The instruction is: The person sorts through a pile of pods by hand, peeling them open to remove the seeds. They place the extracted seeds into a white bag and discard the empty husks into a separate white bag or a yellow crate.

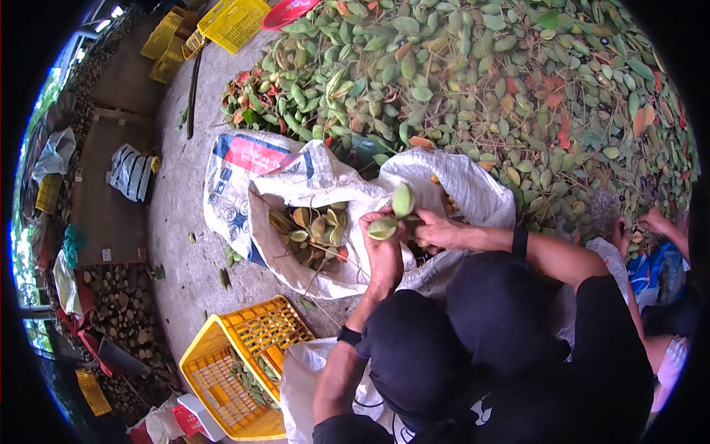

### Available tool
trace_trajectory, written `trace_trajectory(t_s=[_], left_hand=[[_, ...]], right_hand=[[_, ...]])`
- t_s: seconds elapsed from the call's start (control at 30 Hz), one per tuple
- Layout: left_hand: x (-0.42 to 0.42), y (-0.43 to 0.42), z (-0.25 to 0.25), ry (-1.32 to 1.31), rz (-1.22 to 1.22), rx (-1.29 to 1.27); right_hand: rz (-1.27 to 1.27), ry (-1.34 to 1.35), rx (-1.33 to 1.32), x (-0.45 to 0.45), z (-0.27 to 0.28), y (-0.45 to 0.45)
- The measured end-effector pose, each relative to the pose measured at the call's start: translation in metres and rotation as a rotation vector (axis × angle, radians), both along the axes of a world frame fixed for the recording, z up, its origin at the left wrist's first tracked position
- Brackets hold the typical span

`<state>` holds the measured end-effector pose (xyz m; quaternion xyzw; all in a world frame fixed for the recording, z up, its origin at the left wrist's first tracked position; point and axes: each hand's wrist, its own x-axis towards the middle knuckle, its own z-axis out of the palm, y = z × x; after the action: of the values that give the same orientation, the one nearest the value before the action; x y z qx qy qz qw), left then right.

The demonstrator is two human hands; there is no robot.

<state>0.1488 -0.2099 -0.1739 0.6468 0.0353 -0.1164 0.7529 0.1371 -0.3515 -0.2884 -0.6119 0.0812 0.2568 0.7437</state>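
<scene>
My left hand (383,248) is closed round a split green pod (382,228) between two open white sacks. Close beside it, my right hand (436,230) is at the right sack (484,196), its fingers partly hidden behind the pods. Another green pod half (403,200) stands upright just above and between the hands; which hand holds it I cannot tell. The left sack (270,240) holds several brownish-green pods (323,226). Inside the right sack a few orange bits show near its rim.
A large heap of green pods (444,81) lies beyond the sacks. A yellow crate (222,370) with pods stands at lower left. More yellow crates (233,22) and a red basin (287,13) are at the top. Another person's hands (654,222) work at the right edge.
</scene>
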Motion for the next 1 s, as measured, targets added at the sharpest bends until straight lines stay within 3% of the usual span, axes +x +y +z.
trace_trajectory(t_s=[0.03,0.1,0.17,0.2,0.23,0.27,0.33,0.37,0.43,0.47,0.5,0.57,0.6,0.63,0.67,0.7,0.73,0.77,0.8,0.87,0.93,1.0], left_hand=[[0.002,0.001,0.004,0.042,0.067,-0.001],[0.005,0.011,0.002,-0.019,0.122,0.088],[0.008,0.022,-0.008,0.054,0.191,-0.144],[0.01,0.032,-0.018,0.071,0.203,-0.28],[0.008,0.038,-0.011,0.059,0.211,-0.206],[0.005,0.045,-0.002,0.048,0.223,-0.127],[-0.004,0.059,0.024,0.117,0.322,-0.109],[-0.008,0.07,0.028,0.109,0.366,-0.115],[-0.008,0.097,0.023,0.055,0.387,-0.098],[0.001,0.117,0.018,0.109,0.332,-0.021],[0.015,0.136,0.01,-0.039,0.256,0.109],[0.055,0.202,-0.045,0.002,0.125,0.256],[0.079,0.253,-0.104,-0.263,0.119,0.776],[0.061,0.209,-0.033,-0.19,0.165,0.891],[0.054,0.197,-0.032,-0.312,0.375,1.299],[0.048,0.189,-0.033,-0.315,0.357,1.189],[0.051,0.186,-0.045,-0.366,0.211,1.344],[0.059,0.195,-0.08,-0.515,0.087,1.216],[0.056,0.165,-0.054,-0.241,-0.043,1.237],[0.051,0.142,-0.056,-0.296,-0.039,0.729],[0.069,0.122,-0.065,-0.037,0.071,0.555],[0.109,0.133,-0.092,0.302,0.021,0.19]], right_hand=[[0.1,0.01,0.027,0.001,0.036,-0.003],[0.195,-0.093,-0.182,0.0,0.048,-0.011],[0.225,-0.211,-0.302,-0.006,0.041,-0.018],[0.262,-0.522,-0.448,-0.009,0.033,-0.025],[0.293,-0.842,-0.581,-0.01,0.027,-0.031],[0.315,-0.861,-0.56,-0.012,0.025,-0.036],[0.348,-0.556,-0.427,-0.016,0.026,-0.044],[0.357,-0.573,-0.41,-0.02,0.027,-0.048],[0.375,-0.177,-0.246,-0.027,0.03,-0.06],[0.367,-0.18,-0.251,-0.026,0.024,-0.059],[0.355,-0.218,-0.245,-0.026,0.01,-0.06],[0.332,-0.223,-0.166,-0.029,0.016,-0.069],[0.267,-0.251,-0.209,-0.027,0.037,-0.068],[0.217,-0.224,-0.249,-0.026,0.076,-0.068],[0.166,-0.193,-0.281,-0.027,0.104,-0.073],[0.123,-0.261,-0.297,-0.025,0.098,-0.085],[0.085,-0.328,-0.311,-0.021,0.089,-0.094],[-0.034,-0.292,-0.236,-0.02,0.085,-0.103],[-0.125,-0.268,-0.201,-0.018,0.084,-0.114],[-0.229,-0.297,-0.239,-0.006,0.059,-0.145],[-0.355,-0.229,-0.345,0.001,0.046,-0.176],[-0.467,-0.342,-0.588,0.01,0.006,-0.212]])
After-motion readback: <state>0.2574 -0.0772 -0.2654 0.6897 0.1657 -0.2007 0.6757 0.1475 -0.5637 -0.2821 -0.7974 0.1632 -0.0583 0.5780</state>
